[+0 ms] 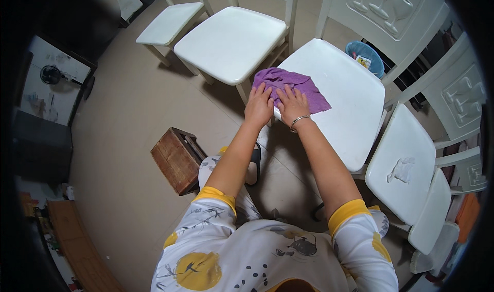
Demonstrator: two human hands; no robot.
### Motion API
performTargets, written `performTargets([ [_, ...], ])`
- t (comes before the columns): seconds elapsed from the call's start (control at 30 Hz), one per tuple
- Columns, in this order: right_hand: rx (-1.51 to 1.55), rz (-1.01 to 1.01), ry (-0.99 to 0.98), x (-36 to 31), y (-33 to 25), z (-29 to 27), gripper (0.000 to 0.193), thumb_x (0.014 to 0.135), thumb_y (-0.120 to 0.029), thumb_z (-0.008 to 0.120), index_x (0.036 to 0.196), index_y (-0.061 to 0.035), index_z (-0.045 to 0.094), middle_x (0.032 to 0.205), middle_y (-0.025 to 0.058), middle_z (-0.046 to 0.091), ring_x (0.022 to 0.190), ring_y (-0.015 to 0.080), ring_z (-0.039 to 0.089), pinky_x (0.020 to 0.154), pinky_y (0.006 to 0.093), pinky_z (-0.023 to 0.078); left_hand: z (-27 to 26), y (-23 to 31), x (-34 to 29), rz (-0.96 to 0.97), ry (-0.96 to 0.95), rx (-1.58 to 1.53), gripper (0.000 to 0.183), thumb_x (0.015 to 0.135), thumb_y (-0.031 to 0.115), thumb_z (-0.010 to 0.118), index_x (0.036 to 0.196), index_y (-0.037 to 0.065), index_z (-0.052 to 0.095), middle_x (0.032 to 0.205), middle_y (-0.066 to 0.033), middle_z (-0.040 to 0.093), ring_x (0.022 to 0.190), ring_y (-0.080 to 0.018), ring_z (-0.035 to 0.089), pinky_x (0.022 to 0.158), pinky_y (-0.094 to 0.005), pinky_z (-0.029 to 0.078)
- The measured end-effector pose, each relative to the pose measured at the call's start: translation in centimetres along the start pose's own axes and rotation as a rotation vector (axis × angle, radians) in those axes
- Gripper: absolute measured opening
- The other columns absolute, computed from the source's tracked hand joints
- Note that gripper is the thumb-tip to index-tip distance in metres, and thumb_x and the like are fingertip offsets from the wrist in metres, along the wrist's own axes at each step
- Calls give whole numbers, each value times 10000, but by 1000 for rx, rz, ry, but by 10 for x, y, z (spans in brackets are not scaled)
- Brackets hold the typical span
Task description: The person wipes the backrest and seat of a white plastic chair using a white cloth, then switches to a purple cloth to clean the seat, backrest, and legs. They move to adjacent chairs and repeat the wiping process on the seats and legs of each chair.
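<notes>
A purple cloth lies bunched over the front left corner of a white chair seat. My left hand grips the cloth at the seat's edge, its fingers curled onto the fabric. Beside it, my right hand is closed on the cloth too, fingertips pressed into it and a metal bangle on the wrist. Part of the cloth spreads flat to the right of my right hand. What lies under my palms is hidden.
Left of this seat stand a second white chair and a third. Another white chair seat on the right bears a crumpled white tissue. A blue basket sits behind. A low wooden stool stands near my leg.
</notes>
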State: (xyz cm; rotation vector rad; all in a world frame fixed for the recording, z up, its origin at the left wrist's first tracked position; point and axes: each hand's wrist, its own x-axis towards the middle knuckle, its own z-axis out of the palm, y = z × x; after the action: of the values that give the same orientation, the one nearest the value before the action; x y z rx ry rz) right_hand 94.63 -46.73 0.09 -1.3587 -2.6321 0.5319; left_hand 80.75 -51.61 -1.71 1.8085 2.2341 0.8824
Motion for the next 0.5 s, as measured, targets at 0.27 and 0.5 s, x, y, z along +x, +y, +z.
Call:
performTargets([
  [0.27,80,-152,131,-65,33,1,472,895,-168,536,1358,-116,462,1453,126,394,1312,366,364,1112,438,272,2,47,-62,179,20,-56,409,795,124,624,1172,-30,581,1283,-217,521,1212,-437,446,1032,-470,376],
  [0.5,9,-123,253,-178,86,-8,537,805,-92,637,1321,-84,487,1404,184,430,1266,378,422,1072,453,331,14,86,-108,435,-114,-189,411,776,153,650,1175,62,609,1279,-119,556,1201,-336,475,1016,-480,353],
])
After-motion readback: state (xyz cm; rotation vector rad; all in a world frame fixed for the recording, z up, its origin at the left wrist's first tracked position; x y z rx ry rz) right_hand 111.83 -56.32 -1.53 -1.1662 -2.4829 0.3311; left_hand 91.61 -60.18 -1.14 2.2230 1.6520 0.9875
